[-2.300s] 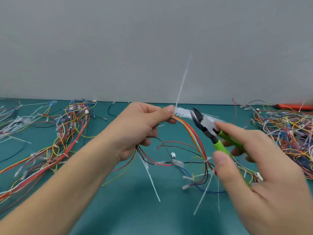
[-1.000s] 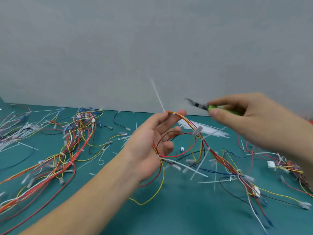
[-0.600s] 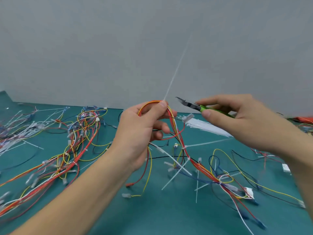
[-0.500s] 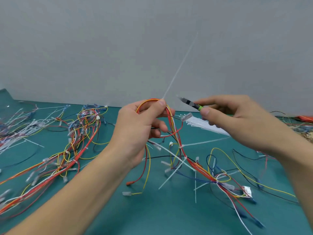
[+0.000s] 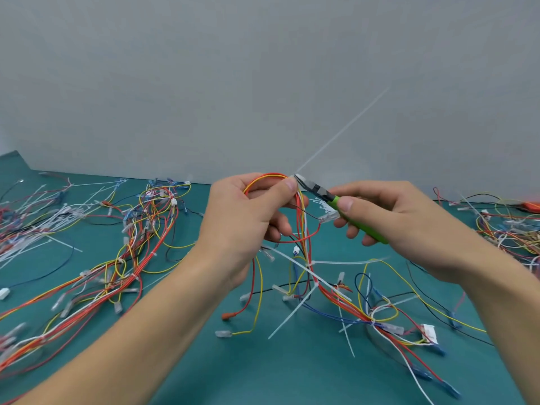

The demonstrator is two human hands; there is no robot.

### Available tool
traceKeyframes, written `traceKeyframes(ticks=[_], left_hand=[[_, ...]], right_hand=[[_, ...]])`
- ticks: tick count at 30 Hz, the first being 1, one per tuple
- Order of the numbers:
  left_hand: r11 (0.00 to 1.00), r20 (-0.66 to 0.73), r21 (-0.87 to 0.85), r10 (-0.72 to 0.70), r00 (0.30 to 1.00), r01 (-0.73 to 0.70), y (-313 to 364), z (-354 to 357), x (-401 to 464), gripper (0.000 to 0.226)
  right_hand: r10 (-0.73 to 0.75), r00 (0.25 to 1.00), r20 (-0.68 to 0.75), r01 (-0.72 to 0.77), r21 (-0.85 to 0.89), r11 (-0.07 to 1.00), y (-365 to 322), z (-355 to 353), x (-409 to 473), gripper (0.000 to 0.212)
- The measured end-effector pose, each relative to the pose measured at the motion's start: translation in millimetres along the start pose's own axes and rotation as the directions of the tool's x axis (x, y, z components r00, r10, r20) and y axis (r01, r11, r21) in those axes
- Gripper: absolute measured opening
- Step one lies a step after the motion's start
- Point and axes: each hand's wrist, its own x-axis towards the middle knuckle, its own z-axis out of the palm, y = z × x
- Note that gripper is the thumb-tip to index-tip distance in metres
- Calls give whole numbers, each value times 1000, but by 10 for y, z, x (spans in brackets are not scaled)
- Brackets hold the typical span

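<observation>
**Cutters Meet the Tie Tail**

The left hand (image 5: 242,223) holds a wire bundle (image 5: 325,292) above the teal tabletop (image 5: 204,363). Its thumb and forefinger pinch the top of the bundle's red, orange and yellow loop. From that pinch the bundle hangs down and trails off to the right onto the tabletop, with white connectors and several more cable ties along its length.

A long white cable tie tail (image 5: 342,131) sticks up and to the right from the top of the bundle, across the grey wall (image 5: 233,68). Just right of the bundle, the right hand (image 5: 409,226) grips green-handled cutters (image 5: 324,194) with its fingers curled round the handles. The dark tip of the cutters sits at the base of the tail, beside the left thumb. Whether the blades have closed on the tail cannot be told.

Left of the bundle another harness (image 5: 137,258) of coloured wires lies spread out. Well to the bundle's right sits a further tangle (image 5: 508,229).
</observation>
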Motion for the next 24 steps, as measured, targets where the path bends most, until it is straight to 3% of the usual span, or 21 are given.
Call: traceKeyframes(ticks=[11, 24], left_hand=[[1000, 11, 2, -31, 999, 31, -5, -6, -2, 13], [999, 34, -2, -47, 998, 47, -98, -34, 30, 9]], right_hand=[[13, 999, -35, -9, 84, 996, 33, 46, 11, 17], [85, 996, 10, -85, 145, 986, 74, 100, 23, 39]])
